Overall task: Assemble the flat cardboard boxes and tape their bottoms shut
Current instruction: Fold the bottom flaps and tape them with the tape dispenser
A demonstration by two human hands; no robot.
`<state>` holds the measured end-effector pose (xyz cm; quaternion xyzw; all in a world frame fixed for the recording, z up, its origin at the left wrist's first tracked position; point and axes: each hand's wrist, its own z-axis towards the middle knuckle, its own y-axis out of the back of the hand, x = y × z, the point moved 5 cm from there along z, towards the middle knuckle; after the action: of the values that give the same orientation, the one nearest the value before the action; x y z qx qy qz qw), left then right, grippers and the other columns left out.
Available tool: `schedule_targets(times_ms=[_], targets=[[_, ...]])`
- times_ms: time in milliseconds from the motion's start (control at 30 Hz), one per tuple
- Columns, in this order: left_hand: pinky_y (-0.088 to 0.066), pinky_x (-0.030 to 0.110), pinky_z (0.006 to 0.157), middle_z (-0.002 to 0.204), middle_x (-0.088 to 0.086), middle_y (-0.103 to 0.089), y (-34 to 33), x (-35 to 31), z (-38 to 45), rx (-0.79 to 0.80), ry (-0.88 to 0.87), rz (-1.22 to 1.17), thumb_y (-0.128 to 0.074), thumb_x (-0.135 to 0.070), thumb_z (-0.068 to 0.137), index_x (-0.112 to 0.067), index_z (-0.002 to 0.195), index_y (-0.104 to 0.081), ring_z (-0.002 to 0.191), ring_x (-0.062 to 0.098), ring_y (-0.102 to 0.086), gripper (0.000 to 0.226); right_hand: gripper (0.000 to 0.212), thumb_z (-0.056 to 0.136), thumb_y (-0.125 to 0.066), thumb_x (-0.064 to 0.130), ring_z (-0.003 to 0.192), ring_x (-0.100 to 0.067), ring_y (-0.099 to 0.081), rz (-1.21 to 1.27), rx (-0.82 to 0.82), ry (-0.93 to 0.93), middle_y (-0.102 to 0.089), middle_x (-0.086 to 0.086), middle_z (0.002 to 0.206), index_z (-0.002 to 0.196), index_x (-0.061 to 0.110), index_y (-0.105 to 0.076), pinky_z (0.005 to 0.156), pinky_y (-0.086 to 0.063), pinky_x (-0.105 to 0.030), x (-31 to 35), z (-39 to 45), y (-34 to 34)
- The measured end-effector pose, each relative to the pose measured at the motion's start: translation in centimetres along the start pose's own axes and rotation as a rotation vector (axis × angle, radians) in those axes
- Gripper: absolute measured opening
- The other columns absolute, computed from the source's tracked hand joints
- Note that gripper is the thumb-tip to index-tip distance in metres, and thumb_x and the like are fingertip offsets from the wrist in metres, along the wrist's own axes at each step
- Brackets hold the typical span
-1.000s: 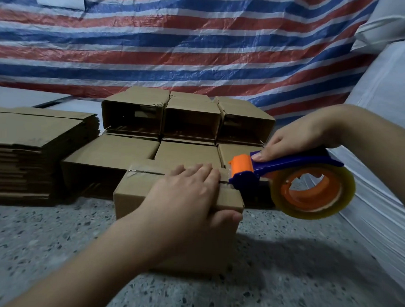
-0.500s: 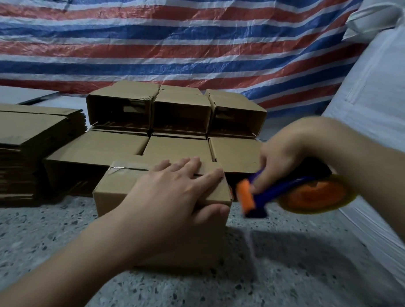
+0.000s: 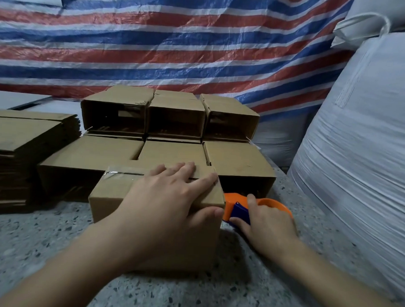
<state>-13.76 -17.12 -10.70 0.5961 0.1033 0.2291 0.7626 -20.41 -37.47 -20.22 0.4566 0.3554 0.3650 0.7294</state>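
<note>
I see my left hand (image 3: 172,198) lying flat on the box (image 3: 153,222) at table (image 3: 44,239) centre, fingers spread over the taped seam, thumb down the near face. My right hand (image 3: 266,224) curls round the dispenser (image 3: 238,207), which touches the box's side at 3 o'clock. Finished boxes (image 3: 174,134) stack at 12 o'clock just behind; flat boxes (image 3: 20,151) pile at 9 o'clock.

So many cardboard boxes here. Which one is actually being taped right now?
The nearest box, alone at the front under the left hand. Clear tape runs along its top seam, and the right hand holds the tape dispenser against its right side.
</note>
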Motion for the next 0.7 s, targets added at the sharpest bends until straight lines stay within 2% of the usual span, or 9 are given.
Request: schedule_targets(times_ms=[67,133,167,267,367,433,500,600,700], targets=[[-0.010,0.037,0.121,0.164,-0.001,-0.015,0.0,0.0,0.0,-0.005,0.000,-0.004,0.005,-0.079,0.075,-0.046,0.151,0.003,0.150,0.015,-0.012,0.083,0.080,0.094,-0.019,0.076,0.086,-0.018,-0.069,-0.029,0.014,-0.040,-0.071,0.002,0.098,0.148,0.020,-0.035,0.058,-0.044,-0.032,-0.1,-0.1,0.3],[-0.011,0.036,0.120,0.163,-0.001,-0.015,-0.1,0.1,0.0,-0.008,-0.002,-0.009,0.006,-0.080,0.075,-0.046,0.151,0.003,0.150,0.015,-0.012,0.083,0.077,0.093,-0.007,0.073,0.101,-0.024,-0.065,0.055,-0.015,-0.066,-0.067,-0.003,0.109,0.138,0.023,-0.046,0.080,-0.049,-0.039,0.0,0.9,2.5],[-0.011,0.036,0.120,0.163,-0.001,-0.016,-0.1,0.1,-0.1,-0.012,-0.002,-0.006,0.008,-0.080,0.076,-0.046,0.151,0.003,0.150,0.015,-0.013,0.083,0.074,0.095,-0.009,0.070,0.110,-0.024,-0.061,0.238,-0.078,-0.084,-0.065,-0.002,0.114,0.135,0.023,-0.050,0.087,-0.047,-0.037,0.2,1.5,4.1],[-0.012,0.035,0.120,0.163,-0.001,-0.016,0.0,0.0,-0.1,-0.020,-0.003,0.007,0.009,-0.080,0.076,-0.046,0.152,0.002,0.150,0.014,-0.013,0.083,0.059,0.100,-0.021,0.059,0.115,-0.012,-0.057,1.203,-0.181,-0.156,-0.062,0.005,0.110,0.122,0.021,-0.060,0.089,-0.041,-0.022,1.2,3.7,8.3],[-0.011,0.036,0.120,0.164,0.000,-0.016,0.1,-0.1,-0.1,-0.002,-0.005,-0.006,0.008,-0.080,0.076,-0.045,0.152,0.001,0.150,0.015,-0.013,0.084,0.055,0.107,-0.015,0.051,0.127,-0.014,-0.052,1.669,-0.085,-0.163,-0.061,-0.001,0.130,0.130,0.022,-0.056,0.109,-0.036,-0.034,4.4,5.7,9.2],[-0.012,0.036,0.120,0.164,0.001,-0.016,0.2,-0.1,-0.1,-0.012,-0.012,0.028,0.014,-0.080,0.075,-0.042,0.153,0.000,0.150,0.016,-0.013,0.087,0.060,0.108,-0.009,0.049,0.129,-0.018,-0.050,1.720,0.009,-0.155,-0.059,-0.006,0.133,0.132,0.017,-0.054,0.104,-0.039,-0.031,6.6,6.0,8.5],[-0.010,0.035,0.121,0.164,0.002,-0.012,0.1,-0.2,0.0,-0.010,-0.003,0.030,0.011,-0.079,0.076,-0.034,0.155,-0.001,0.151,0.016,-0.011,0.091,0.064,0.107,-0.008,0.049,0.121,-0.023,-0.054,1.809,0.082,-0.186,-0.061,-0.010,0.122,0.121,0.012,-0.058,0.096,-0.045,-0.033,7.9,6.1,7.2],[-0.004,0.032,0.120,0.165,0.002,-0.006,0.0,-0.2,0.2,-0.015,0.025,-0.002,0.005,-0.079,0.072,-0.020,0.156,-0.001,0.151,0.015,-0.007,0.103,0.065,0.105,-0.013,0.056,0.104,-0.024,-0.061,2.029,0.087,-0.219,-0.062,-0.010,0.107,0.110,0.011,-0.061,0.094,-0.050,-0.041,8.2,5.9,5.7],[-0.005,0.031,0.119,0.164,0.003,-0.010,-0.1,0.1,0.0,-0.048,0.018,-0.003,0.005,-0.079,0.073,-0.019,0.156,-0.003,0.150,0.015,-0.010,0.103,0.066,0.101,-0.017,0.061,0.100,-0.025,-0.066,2.048,0.103,-0.198,-0.066,-0.011,0.108,0.114,0.013,-0.061,0.084,-0.055,-0.040,8.4,5.4,4.7]])
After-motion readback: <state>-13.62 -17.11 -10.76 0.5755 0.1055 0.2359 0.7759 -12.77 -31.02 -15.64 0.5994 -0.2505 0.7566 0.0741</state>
